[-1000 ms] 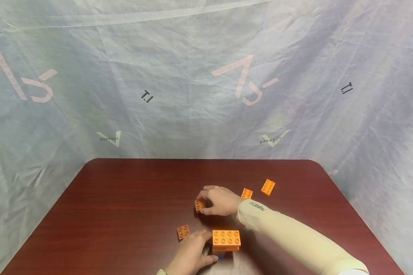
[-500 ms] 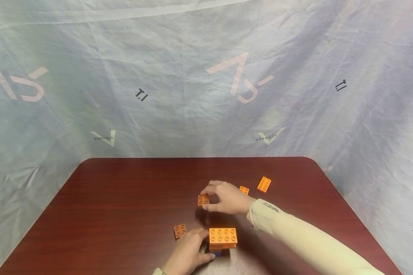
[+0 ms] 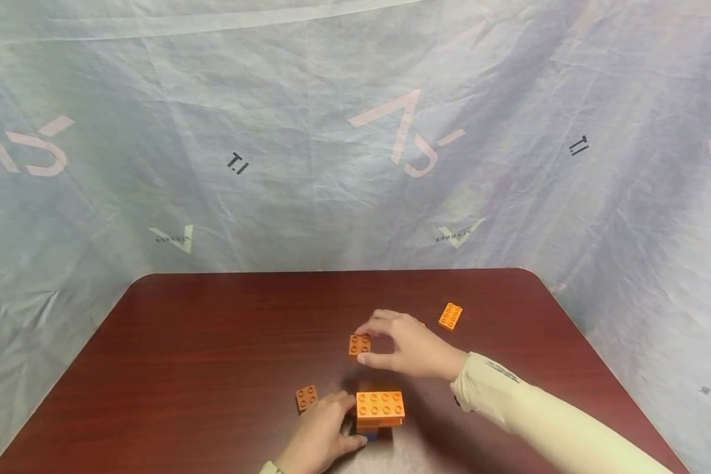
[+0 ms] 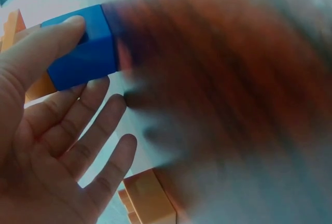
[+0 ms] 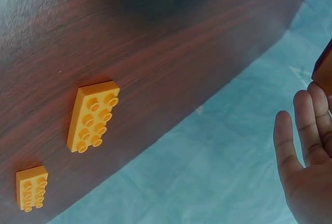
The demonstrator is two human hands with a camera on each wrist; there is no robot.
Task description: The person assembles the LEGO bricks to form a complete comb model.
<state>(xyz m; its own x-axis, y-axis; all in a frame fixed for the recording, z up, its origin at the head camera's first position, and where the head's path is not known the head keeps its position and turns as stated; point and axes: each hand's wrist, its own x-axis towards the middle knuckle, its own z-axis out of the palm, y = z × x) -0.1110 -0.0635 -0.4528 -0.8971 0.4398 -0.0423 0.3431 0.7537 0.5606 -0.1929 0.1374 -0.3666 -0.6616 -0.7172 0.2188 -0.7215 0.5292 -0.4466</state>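
Right hand point(image 3: 403, 343): comes in from the right, forearm slanting across the table point(image 3: 225, 336), fingers arched over, thumb below, visible gap between palm and part. Grip: pinching the small brick point(image 3: 359, 344), 2x2 studs, brown-orange, between thumb and fingertips. It sits beyond the stack point(image 3: 380, 407), studs up, looks raised, shadow on the wood toward the stack. Left hand point(image 3: 318, 434): in from the bottom edge, beside the stack's left side, thumb toward the near end. Grip: left wrist view has the thumb on one face of the blue brick point(image 4: 85, 47) at the stack's base and fingers against the opposite side, so it's holding the stack; last two fingers spread out free. Stack top is orange, 2x4 studs. Loose brick point(image 3: 306, 397), 2x2, lies just past the left knuckles. Far plate point(image 3: 450, 316), 2x4 orange, lies right of and beyond the right hand; a second plate point(image 3: 422, 323) is mostly hidden behind that hand. Text: backdrop point(image 3: 314, 171) has "T.I" twice, slanted, plus PLANNER mirrored on the right-hand pale V; left V's lettering too small to be sure. Big pink marks look like A5, stylised. Sleeve point(image 3: 545, 408) has dark print at the cuff, illegible.
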